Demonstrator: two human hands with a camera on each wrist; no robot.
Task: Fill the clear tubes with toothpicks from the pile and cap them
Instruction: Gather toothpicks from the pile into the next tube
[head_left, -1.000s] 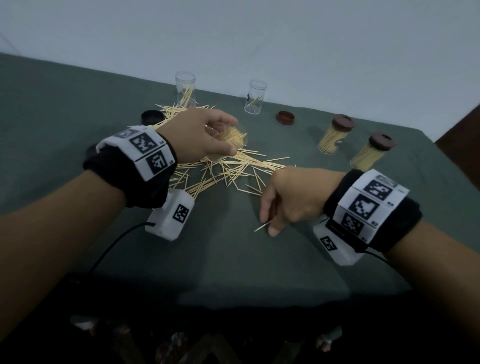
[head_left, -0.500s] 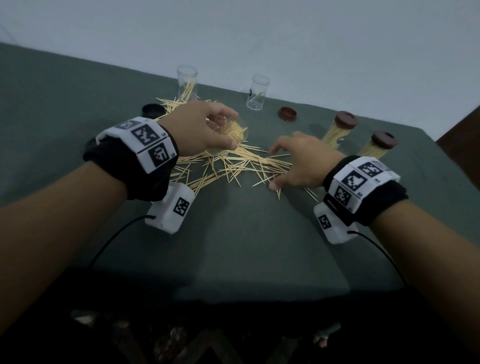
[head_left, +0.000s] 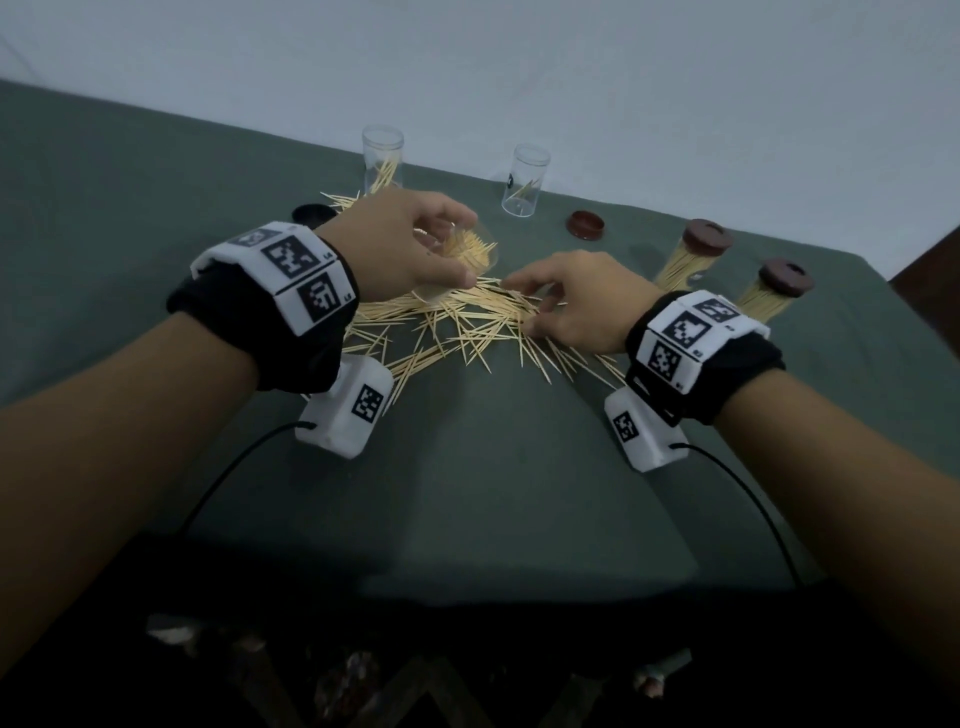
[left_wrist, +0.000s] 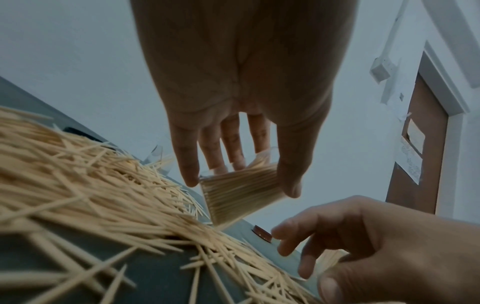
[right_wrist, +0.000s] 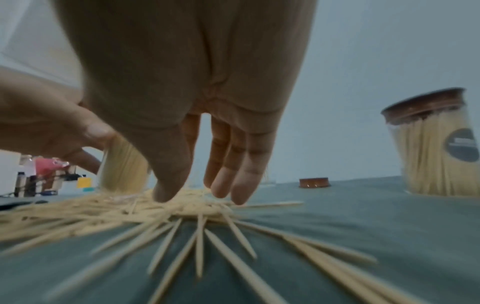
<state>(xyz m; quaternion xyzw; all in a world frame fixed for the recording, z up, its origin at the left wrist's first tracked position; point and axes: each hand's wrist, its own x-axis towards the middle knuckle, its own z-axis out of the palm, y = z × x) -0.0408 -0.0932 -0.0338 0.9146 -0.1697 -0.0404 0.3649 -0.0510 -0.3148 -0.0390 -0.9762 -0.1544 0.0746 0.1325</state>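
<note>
Head view: left hand (head_left: 400, 244) grips a tilted clear tube (left_wrist: 239, 193) packed with toothpicks above the pile (head_left: 457, 327) on green cloth (head_left: 493, 467). Right hand (head_left: 576, 301), fingers loosely spread, touches the thin pointed sticks. Two brown-capped tubes (head_left: 691, 257) stand full; two open tubes (head_left: 382, 161) hold few.

head: above, facing forward and down over both forearms, whole counter (head_left: 519, 493) in frame | left wrist: low, close, along the palm toward pile (left_wrist: 103, 185) and door (left_wrist: 420, 144) | right wrist: near counter level, close, facing the wall | shared: pile, brown cap (right_wrist: 314, 182)
</note>
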